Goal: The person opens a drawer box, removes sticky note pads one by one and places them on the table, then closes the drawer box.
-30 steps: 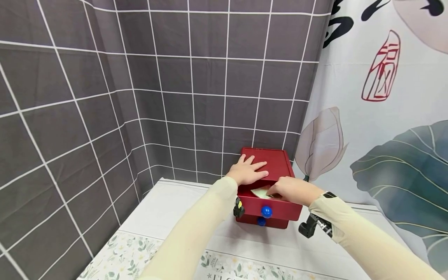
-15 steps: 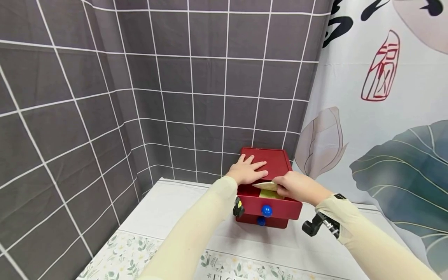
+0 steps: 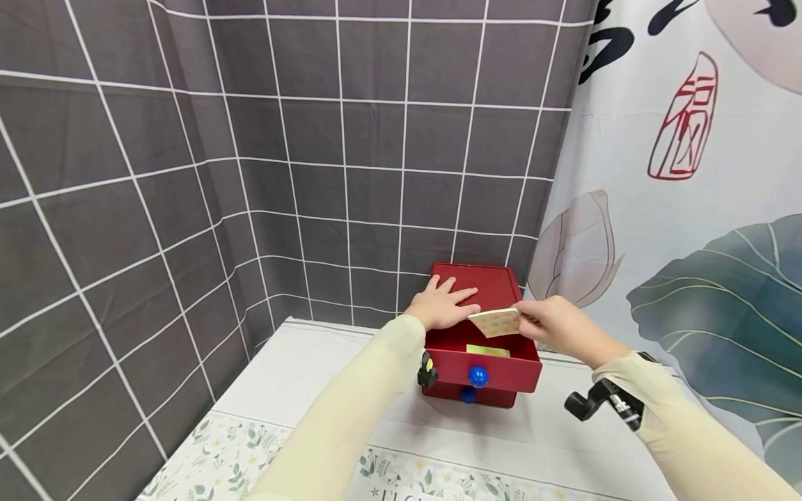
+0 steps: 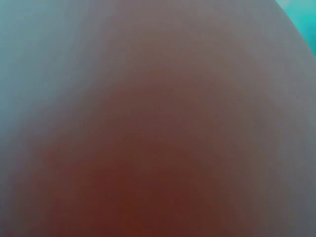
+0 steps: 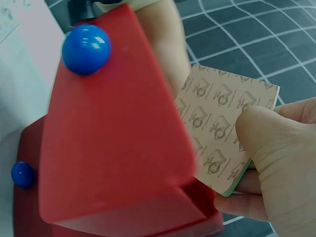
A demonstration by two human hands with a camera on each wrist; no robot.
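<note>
A red two-drawer box (image 3: 491, 284) stands on the table, its upper drawer (image 3: 514, 376) pulled out. My left hand (image 3: 438, 306) lies on the box's top with fingers spread and straight. My right hand (image 3: 560, 325) pinches a square notepad (image 3: 498, 323) above the drawer. In the right wrist view the notepad (image 5: 212, 116) shows a tan back with a repeated print and a thin green edge; the thumb lies on that back. Inside the drawer lies a flat yellow-green item (image 3: 487, 351), partly hidden by the drawer front. The left wrist view is too blurred to read.
Blue ball knobs sit on the upper drawer, one knob (image 3: 478, 377), and on the lower drawer, another knob (image 3: 468, 395). A dark grid-patterned curtain (image 3: 370, 132) hangs behind and left; a printed white curtain (image 3: 617, 146) hangs right. The table (image 3: 319, 358) has a white cloth.
My right hand has lifted the notepad up and out of the upper drawer, moving a little rightward, which uncovers the yellow-green item. The left hand has stayed put on the box.
</note>
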